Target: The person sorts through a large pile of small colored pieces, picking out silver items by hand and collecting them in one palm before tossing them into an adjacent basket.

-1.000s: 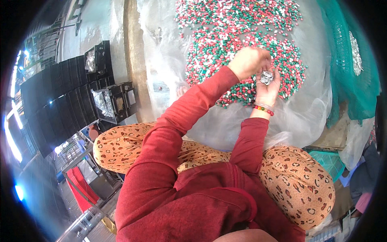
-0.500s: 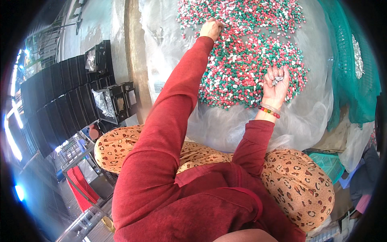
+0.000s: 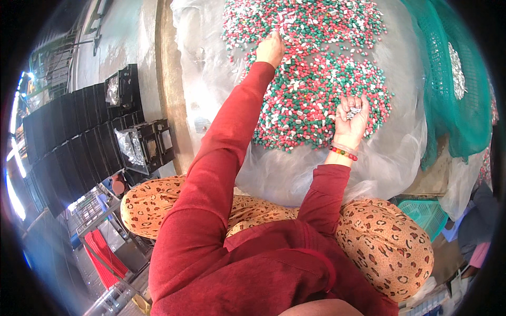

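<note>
Small rounded red, green and white pellets (image 3: 300, 100) lie spread in a thick layer on a translucent plastic sheet (image 3: 211, 63). My left hand (image 3: 270, 50) reaches over the left side of the layer, its fingers bent down and pressed together among the pellets; what they pinch, if anything, is hidden. Nearer to me on the right, my right hand (image 3: 350, 120) is palm up, its fingers curled around several small whitish-grey pieces (image 3: 353, 112). A beaded bracelet (image 3: 343, 152) circles that wrist.
Green netting (image 3: 435, 105) hangs along the right, with a pale silvery heap (image 3: 456, 71) on it. A turquoise plastic basket (image 3: 424, 215) stands at the lower right. Black stacked equipment (image 3: 79, 131) is at the left. Another person's dark sleeve (image 3: 477, 216) shows at the right edge.
The whole view has shifted slightly, so the pellets sit lower and further left. My left fingertips have moved a little within the layer. My right hand still cups the whitish-grey pieces.
</note>
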Motion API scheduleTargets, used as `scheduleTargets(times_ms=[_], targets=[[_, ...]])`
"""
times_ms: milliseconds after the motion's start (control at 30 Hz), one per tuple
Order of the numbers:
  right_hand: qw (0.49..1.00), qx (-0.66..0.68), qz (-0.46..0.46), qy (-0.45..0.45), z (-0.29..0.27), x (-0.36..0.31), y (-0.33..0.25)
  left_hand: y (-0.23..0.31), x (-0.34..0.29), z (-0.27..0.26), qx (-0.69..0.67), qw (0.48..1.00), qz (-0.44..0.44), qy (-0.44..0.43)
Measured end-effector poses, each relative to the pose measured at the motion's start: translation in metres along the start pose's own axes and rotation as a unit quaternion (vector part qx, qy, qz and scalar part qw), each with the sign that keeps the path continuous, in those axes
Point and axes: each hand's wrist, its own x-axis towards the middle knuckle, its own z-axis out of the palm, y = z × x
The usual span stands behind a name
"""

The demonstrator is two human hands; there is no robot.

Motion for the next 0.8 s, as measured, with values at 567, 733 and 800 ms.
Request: scheduleTargets(times_ms=[567, 733, 800], targets=[[1.000, 0.017, -0.016, 0.005, -0.009, -0.004, -0.012, 0.042, 0.019, -0.015, -0.180, 0.976, -0.113, -0.049], [1.000, 0.003, -0.011, 0.006, -0.005, -0.004, -0.003, 0.036, -0.001, -0.032, 0.013, 1.000, -0.024, 0.003], [1.000, -0.004, 0.003, 0.013, 0.000, -0.007, 0.003, 0.031, -0.006, -0.049, 0.028, 0.999, 0.005, -0.044]])
